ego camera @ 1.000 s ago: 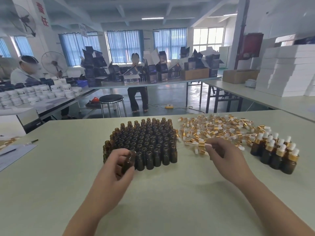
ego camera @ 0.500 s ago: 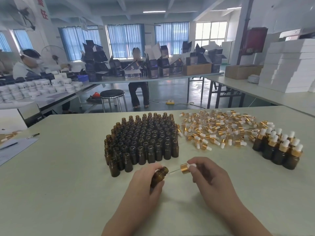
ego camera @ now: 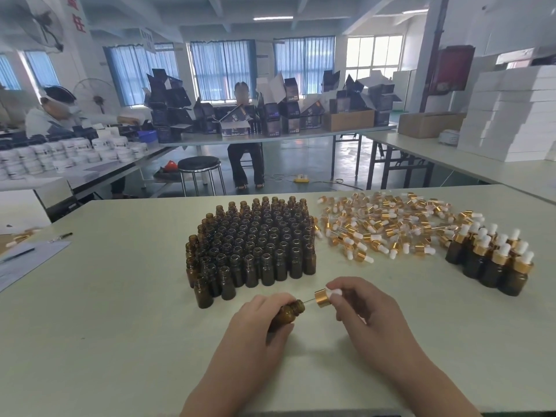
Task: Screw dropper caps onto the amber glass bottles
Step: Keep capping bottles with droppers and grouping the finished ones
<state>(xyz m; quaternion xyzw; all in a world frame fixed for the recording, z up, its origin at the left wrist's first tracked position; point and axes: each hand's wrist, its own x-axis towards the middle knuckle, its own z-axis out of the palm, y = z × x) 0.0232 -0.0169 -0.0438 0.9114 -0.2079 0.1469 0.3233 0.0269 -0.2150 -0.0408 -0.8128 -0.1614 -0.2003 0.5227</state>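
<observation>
a second ago the left hand (ego camera: 258,332) was lifting a bottle from the near-left corner of the block of open bottles (ego camera: 255,242), and the right hand (ego camera: 370,314) was reaching into the heap of loose caps (ego camera: 382,230). now both hands sit together at 6 o'clock from the block, low over the table (ego camera: 120,326). since half a second ago the gap between cap and bottle has narrowed a little.

the left hand grips the amber bottle (ego camera: 287,313), fingers curled round its body. the bottle is tilted with its open mouth pointing toward 2 o'clock. the right hand pinches the dropper cap (ego camera: 323,297) by its white bulb. the gold collar faces the bottle's mouth and is not yet on it.

the heap lies at 3 o'clock from the block. the capped bottles (ego camera: 493,260) stand at 4 o'clock from the heap, at its edge.

the bottle's base is hidden in the left palm, and the bulb is mostly covered by the right fingertips (ego camera: 331,286). the glass pipette (ego camera: 310,301) is a thin faint line between collar and mouth. its tip seems to reach the mouth, but whether it is inside is hard to tell. both forearms are cut off at the lower edge.
</observation>
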